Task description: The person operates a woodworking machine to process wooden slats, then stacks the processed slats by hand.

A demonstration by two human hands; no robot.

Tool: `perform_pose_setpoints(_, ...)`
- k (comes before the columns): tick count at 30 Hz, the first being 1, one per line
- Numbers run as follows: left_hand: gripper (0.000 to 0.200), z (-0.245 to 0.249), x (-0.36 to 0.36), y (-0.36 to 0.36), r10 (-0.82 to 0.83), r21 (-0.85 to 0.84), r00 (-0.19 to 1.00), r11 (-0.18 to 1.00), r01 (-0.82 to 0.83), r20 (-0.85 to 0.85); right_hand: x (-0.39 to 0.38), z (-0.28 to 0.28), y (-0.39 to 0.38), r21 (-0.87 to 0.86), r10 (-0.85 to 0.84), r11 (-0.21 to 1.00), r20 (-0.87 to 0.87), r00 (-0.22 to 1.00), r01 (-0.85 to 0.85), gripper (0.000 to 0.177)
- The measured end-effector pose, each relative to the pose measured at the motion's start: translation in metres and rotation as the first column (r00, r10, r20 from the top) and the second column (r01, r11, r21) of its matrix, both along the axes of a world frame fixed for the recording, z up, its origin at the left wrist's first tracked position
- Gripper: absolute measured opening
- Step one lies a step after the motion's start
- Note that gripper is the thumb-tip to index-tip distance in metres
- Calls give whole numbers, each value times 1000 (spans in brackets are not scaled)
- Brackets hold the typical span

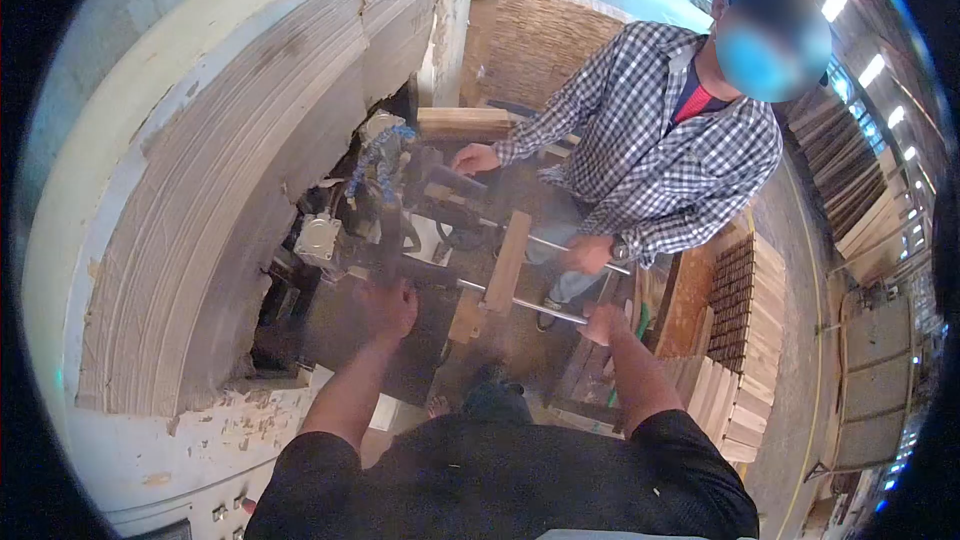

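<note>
My right hand (605, 323) is closed around the near end of a shiny metal rod (545, 309). A second metal rod (550, 242) runs roughly parallel to it, farther from me. Across both rods lies a wooden block (508, 262), with a shorter wood piece (464, 321) at its near left. My left hand (390, 310) is beside the dark part of the machine (400, 265), blurred, so its fingers do not show clearly. Opposite me, a co-worker's hand (590, 253) is at the far rod, and their other hand (475, 159) is by a dark block (455, 183).
A large machine housing with ragged, layered covering (220, 190) fills the left side. Stacked wooden pieces (745, 310) stand at the right. A co-worker in a checked shirt (650, 130) stands across from me. Wood boards (465, 121) lie behind the machine.
</note>
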State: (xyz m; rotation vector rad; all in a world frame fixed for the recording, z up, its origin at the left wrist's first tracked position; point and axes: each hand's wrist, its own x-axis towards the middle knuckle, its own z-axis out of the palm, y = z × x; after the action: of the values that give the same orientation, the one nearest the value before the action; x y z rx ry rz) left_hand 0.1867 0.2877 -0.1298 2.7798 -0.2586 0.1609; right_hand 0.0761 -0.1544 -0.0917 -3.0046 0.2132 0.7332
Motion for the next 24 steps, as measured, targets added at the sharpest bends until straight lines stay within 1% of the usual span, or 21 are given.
perform_pose_setpoints(2, 49, 3, 2, -1, 40, 53, 990, 998, -34, -134, -2, 3, 2, 19, -36, 999, 56, 998, 35, 43)
perform_pose_setpoints(6, 50, 0, 0, -2, 55, 100, 994, 994, -45, -97, -1, 6, 3, 27, -37, 999, 31, 999, 36, 44)
perform_pose_setpoints(8, 51, -2, 2, -1, 57, 112, 997, 992, -52, -47, 3, 0, 1, -37, -2, 999, -4, 1000, 2, 44)
perform_pose_setpoints(9, 51, -5, 2, 0, 56, 116, 997, 992, -49, -57, 5, -3, -1, -33, -3, 999, -15, 1000, 2, 44)
perform_pose_setpoints(11, 50, 13, 3, -3, 58, 164, 992, 986, -40, -108, 5, -13, -11, -11, 74, 997, 6, 997, -74, 45)
perform_pose_setpoints(13, 41, -6, 3, 1, 7, 148, 980, 988, -37, 201, 6, -22, -9, -115, 101, 988, -20, 995, -103, 45)
perform_pose_setpoints(15, 42, -7, 7, 5, -5, 50, 1000, 999, 6, -20, 4, 4, 5, 8, -1, 1000, 41, 999, 1, 43)
perform_pose_setpoints(16, 42, 7, 5, 4, 26, 82, 996, 996, -19, -80, 2, 2, 3, -2, 26, 1000, 11, 1000, -26, 43)
perform_pose_setpoints(17, 43, 17, 5, 1, 63, 115, 989, 992, -48, -131, 5, -1, 2, 2, 8, 1000, 28, 1000, -8, 41)
perform_pose_setpoints(18, 43, 8, 3, 1, 91, 109, 984, 991, -75, -152, 6, -4, 3, 9, -12, 1000, 43, 999, 12, 39)
perform_pose_setpoints(19, 43, -1, 2, 4, 77, 137, 995, 988, -68, -61, 7, -10, 0, 5, 16, 1000, 30, 999, -16, 39)
perform_pose_setpoints(20, 44, -6, 3, 7, 55, 170, 998, 984, -60, 32, 6, -17, -8, 5, 71, 997, 76, 995, -71, 40)
perform_pose_setpoints(21, 44, -10, 4, 10, 72, 171, 997, 982, -75, 21, 3, -26, -13, 5, 118, 993, 120, 986, -119, 42)
perform_pose_setpoints(22, 44, -13, 6, 10, 67, 118, 998, 991, -69, 21, 3, -24, -8, 7, 130, 991, 110, 985, -132, 42)
perform_pose_setpoints(23, 44, -13, 7, 10, 60, 63, 998, 996, -61, 22, 2, -19, -5, -9, 94, 996, 112, 989, -93, 38)
perform_pose_setpoints(24, 44, -13, 8, 10, 68, 63, 998, 996, -69, 16, 3, -15, 0, -26, 55, 998, 117, 992, -53, 35)
